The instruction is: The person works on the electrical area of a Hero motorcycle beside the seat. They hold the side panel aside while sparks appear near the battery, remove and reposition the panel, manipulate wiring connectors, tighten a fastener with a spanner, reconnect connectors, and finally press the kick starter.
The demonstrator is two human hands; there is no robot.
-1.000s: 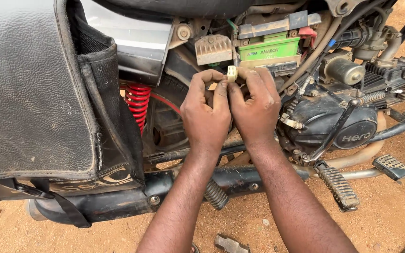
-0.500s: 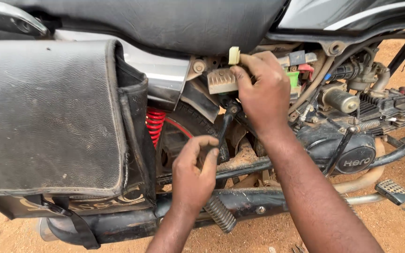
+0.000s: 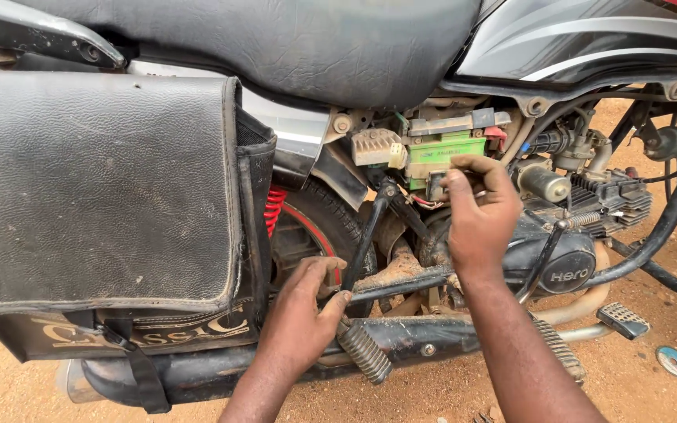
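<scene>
Footpeg [image 3: 363, 352], ribbed and grey, sits nearest, angled out from the black exhaust pipe [image 3: 291, 362] that runs along the bottom of the motorcycle. Left hand [image 3: 301, 319] rests just above and left of the footpeg; its fingers [image 3: 324, 270] are curled closed around the dark frame tube [image 3: 401, 283] in front of the rear tyre [image 3: 319, 215]. Red spring [image 3: 273, 210] shows to the left of the tyre, partly hidden behind the black saddlebag [image 3: 95, 188], which fills the left side.

Right hand [image 3: 479, 215] is higher and farther right, raised to the open side bay under the seat [image 3: 276, 39]. Its fingers [image 3: 468, 163] are bent inward with the tips touching the lower edge of the green battery [image 3: 442, 149]; whether they pinch anything small cannot be told. Beige ribbed unit [image 3: 376, 146] sits just left of the battery. Red cap [image 3: 496, 133] sits at the battery's right end.

Engine case [image 3: 566, 262], black, lies right of the right hand, with a second footpeg [image 3: 622, 319] below it. Bare sandy ground [image 3: 667, 251] lies beyond.
</scene>
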